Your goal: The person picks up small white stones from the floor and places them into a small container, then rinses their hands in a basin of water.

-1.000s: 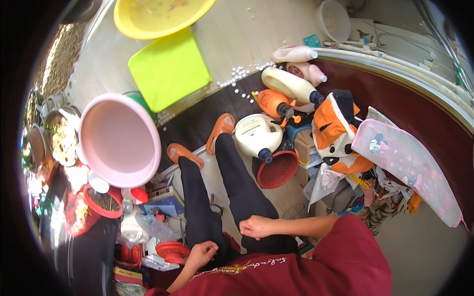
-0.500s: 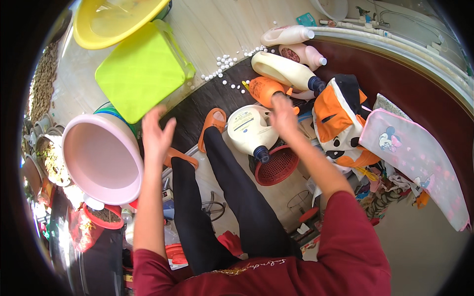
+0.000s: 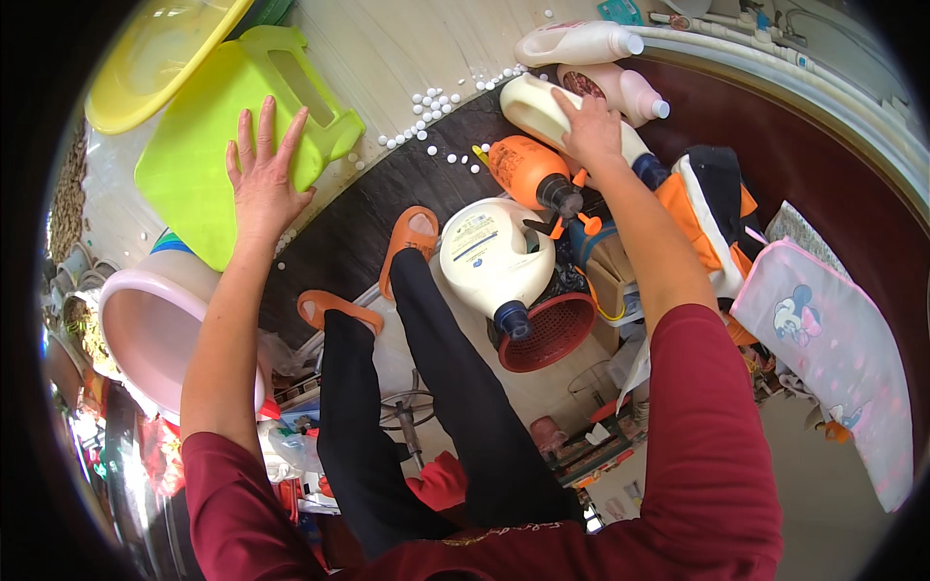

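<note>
My left hand point(image 3: 266, 179) lies spread and flat over a bright green plastic stool point(image 3: 184, 184), fingers pointing away from me. On the right, my right hand point(image 3: 593, 134) is on a cream detergent bottle point(image 3: 531, 102), its fingers bent over the handle side; part of the bottle is hidden under hand and forearm. Just below that hand lies an orange spray bottle point(image 3: 523, 169) with a black neck. Closer to me, a second cream detergent jug point(image 3: 494, 252) with a dark blue cap rests tilted against a dark red perforated basket point(image 3: 552, 334).
Two pale pink bottles point(image 3: 576, 44) point(image 3: 630, 94) lie by the dark red curved panel point(image 3: 775, 145). Small white balls point(image 3: 426, 111) are scattered on the floor. A yellow basin point(image 3: 145, 68) and a pink basin point(image 3: 160, 320) stand left. An orange-and-white cloth item point(image 3: 702, 223) lies right.
My left hand has moved up and left onto the green stool. My right hand has gone from above the orange spray bottle up to the cream detergent bottle. The view has shifted slightly.
</note>
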Demonstrator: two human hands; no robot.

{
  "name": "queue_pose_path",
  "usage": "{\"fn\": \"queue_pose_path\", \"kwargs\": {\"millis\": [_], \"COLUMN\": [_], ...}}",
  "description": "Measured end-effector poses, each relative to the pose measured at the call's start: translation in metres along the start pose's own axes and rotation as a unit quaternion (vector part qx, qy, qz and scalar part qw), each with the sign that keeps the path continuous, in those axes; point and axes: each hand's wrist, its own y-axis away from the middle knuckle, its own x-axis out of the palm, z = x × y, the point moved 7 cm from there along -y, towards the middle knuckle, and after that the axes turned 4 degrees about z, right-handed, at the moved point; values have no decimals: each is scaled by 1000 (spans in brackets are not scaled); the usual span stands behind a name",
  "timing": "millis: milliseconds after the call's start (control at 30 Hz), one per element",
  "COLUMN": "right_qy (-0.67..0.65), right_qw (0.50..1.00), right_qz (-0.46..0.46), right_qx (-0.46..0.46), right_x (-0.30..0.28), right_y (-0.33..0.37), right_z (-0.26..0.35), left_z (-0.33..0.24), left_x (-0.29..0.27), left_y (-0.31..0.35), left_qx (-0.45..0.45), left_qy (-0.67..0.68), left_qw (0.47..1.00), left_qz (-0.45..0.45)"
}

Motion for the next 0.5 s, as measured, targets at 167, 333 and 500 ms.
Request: {"fn": "queue_pose_path", "kwargs": {"millis": [167, 333, 500], "right_qy": [5, 61, 71], "right_qw": [1000, 995, 990], "right_qz": [14, 35, 117], "right_qx": [6, -66, -35], "right_x": [0, 11, 13], "right_y": [-14, -19, -47], "right_z": [-28, 2, 6], "left_z": [5, 6, 9], "left_x": [1, 1, 3], "left_y": [-4, -5, -5], "left_qx": [5, 19, 25], "left_qy": [19, 36, 51], "left_qw": [1000, 998, 997], "left_qz": [-20, -36, -50]}}
